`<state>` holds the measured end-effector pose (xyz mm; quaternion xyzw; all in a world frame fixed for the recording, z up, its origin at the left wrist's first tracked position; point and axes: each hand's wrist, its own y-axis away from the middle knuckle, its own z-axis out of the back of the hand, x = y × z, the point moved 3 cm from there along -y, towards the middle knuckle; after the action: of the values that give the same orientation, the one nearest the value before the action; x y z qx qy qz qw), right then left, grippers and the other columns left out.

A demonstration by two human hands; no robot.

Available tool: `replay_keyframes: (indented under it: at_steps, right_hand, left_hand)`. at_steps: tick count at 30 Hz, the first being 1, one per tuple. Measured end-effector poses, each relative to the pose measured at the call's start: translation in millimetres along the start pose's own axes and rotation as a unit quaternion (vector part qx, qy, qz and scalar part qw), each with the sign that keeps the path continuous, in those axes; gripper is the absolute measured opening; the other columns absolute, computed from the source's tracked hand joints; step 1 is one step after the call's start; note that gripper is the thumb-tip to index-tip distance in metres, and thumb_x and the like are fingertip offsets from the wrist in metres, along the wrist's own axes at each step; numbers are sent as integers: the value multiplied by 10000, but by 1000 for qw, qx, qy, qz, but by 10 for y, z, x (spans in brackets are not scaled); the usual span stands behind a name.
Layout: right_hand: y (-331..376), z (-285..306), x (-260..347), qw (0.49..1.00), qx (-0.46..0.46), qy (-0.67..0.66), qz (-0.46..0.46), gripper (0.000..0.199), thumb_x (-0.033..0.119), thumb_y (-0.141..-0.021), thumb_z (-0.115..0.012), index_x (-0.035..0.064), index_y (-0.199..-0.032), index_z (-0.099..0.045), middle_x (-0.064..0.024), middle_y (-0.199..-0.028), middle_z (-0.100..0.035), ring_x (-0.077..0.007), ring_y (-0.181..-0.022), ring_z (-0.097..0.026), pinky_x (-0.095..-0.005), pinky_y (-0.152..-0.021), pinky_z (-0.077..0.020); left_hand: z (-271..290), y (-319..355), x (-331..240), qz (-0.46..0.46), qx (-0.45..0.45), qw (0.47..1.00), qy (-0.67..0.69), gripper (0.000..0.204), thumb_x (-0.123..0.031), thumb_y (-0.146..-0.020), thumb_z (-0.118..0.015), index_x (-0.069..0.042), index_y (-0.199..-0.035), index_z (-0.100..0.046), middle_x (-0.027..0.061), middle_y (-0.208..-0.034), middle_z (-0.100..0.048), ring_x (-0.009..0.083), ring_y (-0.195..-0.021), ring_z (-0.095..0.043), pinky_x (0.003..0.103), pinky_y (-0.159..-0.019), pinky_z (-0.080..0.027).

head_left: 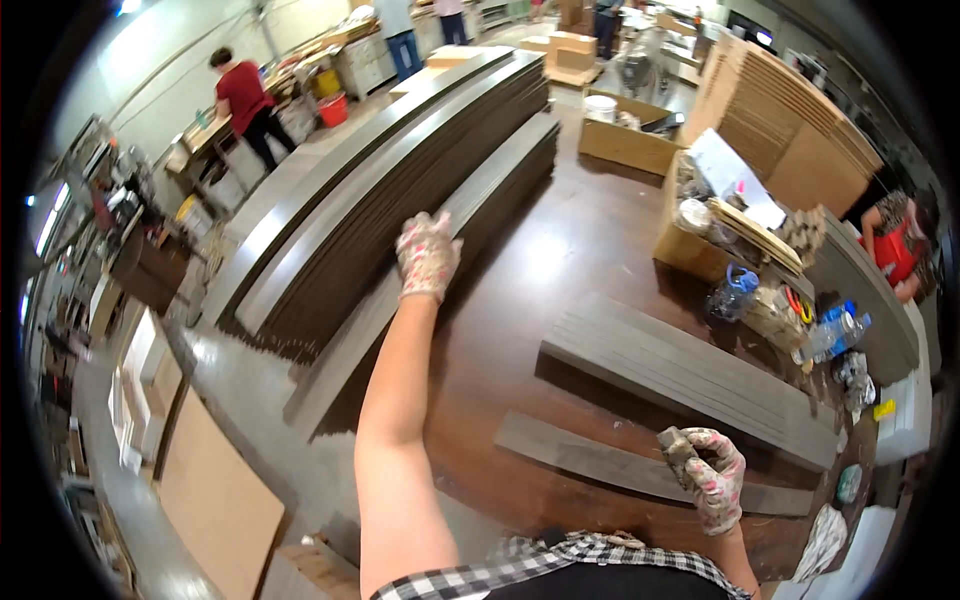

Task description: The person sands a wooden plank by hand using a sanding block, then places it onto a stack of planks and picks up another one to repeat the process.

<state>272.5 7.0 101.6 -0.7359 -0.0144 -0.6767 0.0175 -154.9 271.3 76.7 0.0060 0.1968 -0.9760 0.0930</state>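
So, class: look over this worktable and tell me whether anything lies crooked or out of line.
One grey strip lies alone near the right hand, apart from the neat stack of strips and slightly angled to it. The left hand rests on the long boards, whose near ends look stepped rather than flush.

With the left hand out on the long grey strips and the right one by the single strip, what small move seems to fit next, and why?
Probably draw the left hand back, sliding the top strip off the long stack it rests on. The right hand is closed over the single strip near the shorter pile.
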Motion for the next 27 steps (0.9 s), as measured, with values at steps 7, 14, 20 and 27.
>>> replay_keyframes:
  at_steps: [7, 14, 20, 27]
  right_hand:
    - [215, 239, -173, 998, -45, -38, 8, 384, 181, -806, -769, -22, -1099, -625, -138, -1150, -639, -204, -1057, -614, -341, -971, -476]
    - [288, 256, -175, 998, -40, -55, 16, 406, 180, -801, -777, -26, -1115, -621, -122, -1167, -634, -193, -1064, -604, -337, -978, -463]
    - [387, 311, -165, 993, -87, -69, 29, 330, 127, -844, -733, 1, -1133, -636, -108, -1141, -666, -195, -1044, -637, -338, -944, -503]
    - [563, 419, -158, 989, -132, -70, -19, 276, 43, -856, -688, -7, -1124, -647, -114, -1103, -691, -165, -936, -670, -281, -782, -561]
  left_hand:
    - [-34, 4, -214, -42, 12, 997, -56, 448, -348, -867, -695, -194, -1280, -619, 84, -1175, -603, 284, -1090, -572, 432, -829, -504]
    - [-62, -39, -119, -81, -8, 993, -90, 420, -352, -891, -652, -204, -1282, -611, 69, -1192, -598, 275, -1087, -572, 434, -841, -494]
    - [16, 541, -850, -256, -129, 947, 146, 322, -306, -914, -557, -153, -1180, -652, 64, -1066, -652, 291, -1013, -614, 476, -812, -494]
    - [156, 3234, -2427, -529, 233, 786, 219, 776, -491, -829, -691, -104, -1448, -428, 176, -1483, -434, 380, -1381, -393, 534, -1141, -292]
